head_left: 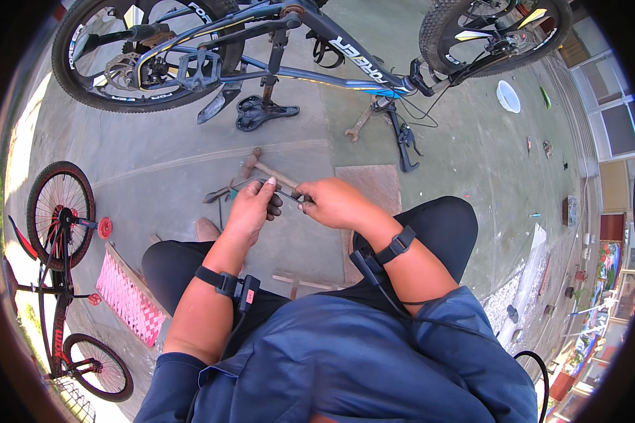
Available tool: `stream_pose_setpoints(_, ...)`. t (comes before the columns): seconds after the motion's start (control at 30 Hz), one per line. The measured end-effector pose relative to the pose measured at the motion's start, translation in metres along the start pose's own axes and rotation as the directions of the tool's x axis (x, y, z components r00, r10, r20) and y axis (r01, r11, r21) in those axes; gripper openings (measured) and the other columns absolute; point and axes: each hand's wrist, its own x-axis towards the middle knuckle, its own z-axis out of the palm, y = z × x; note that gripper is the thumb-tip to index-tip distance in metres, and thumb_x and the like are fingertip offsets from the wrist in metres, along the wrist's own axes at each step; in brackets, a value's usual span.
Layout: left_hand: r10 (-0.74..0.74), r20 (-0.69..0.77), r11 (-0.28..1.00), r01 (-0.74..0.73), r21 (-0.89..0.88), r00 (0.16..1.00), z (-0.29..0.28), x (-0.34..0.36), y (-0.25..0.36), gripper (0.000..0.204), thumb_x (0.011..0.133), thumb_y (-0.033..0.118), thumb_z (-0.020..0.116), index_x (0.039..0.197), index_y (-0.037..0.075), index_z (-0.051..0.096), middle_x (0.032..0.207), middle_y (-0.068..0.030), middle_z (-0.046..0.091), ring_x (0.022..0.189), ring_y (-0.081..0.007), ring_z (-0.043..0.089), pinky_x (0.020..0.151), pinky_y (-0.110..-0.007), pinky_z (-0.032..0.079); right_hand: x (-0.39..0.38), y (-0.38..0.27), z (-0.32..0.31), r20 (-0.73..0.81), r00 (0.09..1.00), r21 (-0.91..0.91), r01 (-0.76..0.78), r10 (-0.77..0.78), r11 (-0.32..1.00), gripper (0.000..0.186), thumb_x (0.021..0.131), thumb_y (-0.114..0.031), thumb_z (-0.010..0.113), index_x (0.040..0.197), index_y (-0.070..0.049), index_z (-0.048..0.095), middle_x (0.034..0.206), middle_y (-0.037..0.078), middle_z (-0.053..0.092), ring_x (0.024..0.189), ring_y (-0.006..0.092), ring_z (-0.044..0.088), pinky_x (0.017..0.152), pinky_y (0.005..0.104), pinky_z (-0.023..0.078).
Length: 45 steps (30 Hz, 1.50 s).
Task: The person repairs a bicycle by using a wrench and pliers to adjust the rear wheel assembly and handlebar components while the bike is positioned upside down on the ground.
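My left hand [254,208] and my right hand [328,204] meet low in front of me, both closed around a slim dark metal piece [286,192], whose exact kind I cannot make out. Just beyond them a hammer [252,159] with a wooden handle lies on the floor, beside several small tools [222,192] at the left. Above these lies an upside-down dark blue bicycle [324,56] with its black saddle [257,113] on the concrete. A rusty wrench [356,127] rests near the handlebar and brake lever [406,144].
A flat square board [370,180] lies by my right knee. A red-and-black bicycle [60,296] is at the left, near a pink checkered strip [123,292]. A white basin [508,95] sits at the upper right. Small scattered items, a stone block [570,211] and a building edge [610,113] are rightward.
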Motion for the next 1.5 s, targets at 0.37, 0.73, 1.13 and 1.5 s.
stream_pose_setpoints(0.37, -0.001, 0.012, 1.0, 0.001, -0.001, 1.0, 0.0012, 0.0004, 0.0006, 0.031, 0.1, 0.036, 0.054, 0.097, 0.006, 0.06, 0.073, -0.0025, 0.061, 0.06, -0.011, 0.057, 0.054, -0.024, 0.042, 0.0003, -0.0013, -0.0007, -0.004, 1.0, -0.039, 0.002, -0.002, 0.999, 0.03, 0.08, -0.021, 0.069, 0.108, -0.009, 0.067, 0.092, 0.019, 0.069, 0.088, 0.0393, 0.065, 0.075, 0.049, 0.05)
stream_pose_setpoints(0.73, 0.004, 0.009, 1.0, -0.004, 0.006, 1.0, 0.0029, -0.0005, 0.0019, 0.032, 0.1, 0.037, 0.053, 0.096, 0.006, 0.06, 0.073, -0.0029, 0.061, 0.059, -0.011, 0.057, 0.054, -0.025, 0.042, 0.0017, 0.0011, 0.0004, 0.022, 0.999, -0.045, 0.025, -0.024, 0.999, 0.036, 0.075, -0.018, 0.075, 0.108, -0.007, 0.065, 0.093, 0.018, 0.069, 0.088, 0.0384, 0.065, 0.074, 0.0467, 0.051)
stream_pose_setpoints(1.13, 0.009, 0.013, 1.0, -0.009, 0.015, 1.0, 0.0025, 0.0002, 0.0012, 0.034, 0.1, 0.037, 0.054, 0.096, 0.004, 0.06, 0.073, -0.0037, 0.061, 0.059, -0.0115, 0.057, 0.054, -0.025, 0.042, 0.0015, -0.0002, -0.0009, 0.042, 0.998, -0.063, 0.051, -0.048, 0.997, 0.034, 0.077, -0.018, 0.072, 0.108, -0.007, 0.065, 0.092, 0.018, 0.068, 0.087, 0.0383, 0.065, 0.074, 0.0468, 0.051)
stream_pose_setpoints(1.5, 0.01, 0.018, 1.0, -0.01, 0.008, 1.0, 0.0026, -0.0004, 0.0016, 0.033, 0.101, 0.037, 0.054, 0.096, 0.005, 0.06, 0.073, -0.0033, 0.06, 0.059, -0.0113, 0.057, 0.053, -0.025, 0.042, 0.0035, 0.0015, 0.0011, 0.05, 0.997, -0.078, 0.061, -0.057, 0.995, 0.032, 0.077, -0.015, 0.069, 0.107, -0.006, 0.065, 0.095, 0.017, 0.068, 0.089, 0.0388, 0.064, 0.076, 0.0476, 0.05)
